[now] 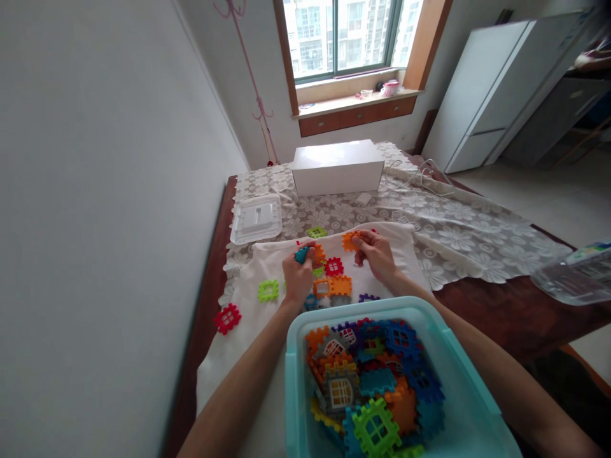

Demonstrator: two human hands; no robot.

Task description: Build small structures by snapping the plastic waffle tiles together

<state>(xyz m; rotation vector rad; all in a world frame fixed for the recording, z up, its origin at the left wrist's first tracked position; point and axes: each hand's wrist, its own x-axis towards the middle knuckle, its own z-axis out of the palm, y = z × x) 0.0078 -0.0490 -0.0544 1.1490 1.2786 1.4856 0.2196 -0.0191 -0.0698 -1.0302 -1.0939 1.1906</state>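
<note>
My left hand [296, 277] grips a teal toothed building tile [301, 254] with an orange tile [319, 254] joined beside it. My right hand [377, 254] pinches a separate orange tile [351, 240], held a little apart to the right. Both hands hover over a white cloth [248, 305] on the table. Between the hands lie a red tile [334, 266] and an orange window piece [333, 286]. A light blue bin [458, 375] full of several coloured tiles sits in front of me, near my forearms.
Loose tiles lie on the cloth: green [268, 291], red [227, 318], another green [316, 232]. A clear lid [256, 218] and a white box [337, 166] sit farther back on the lace tablecloth. A clear plastic container [573, 277] is at the right edge. A wall runs along the left.
</note>
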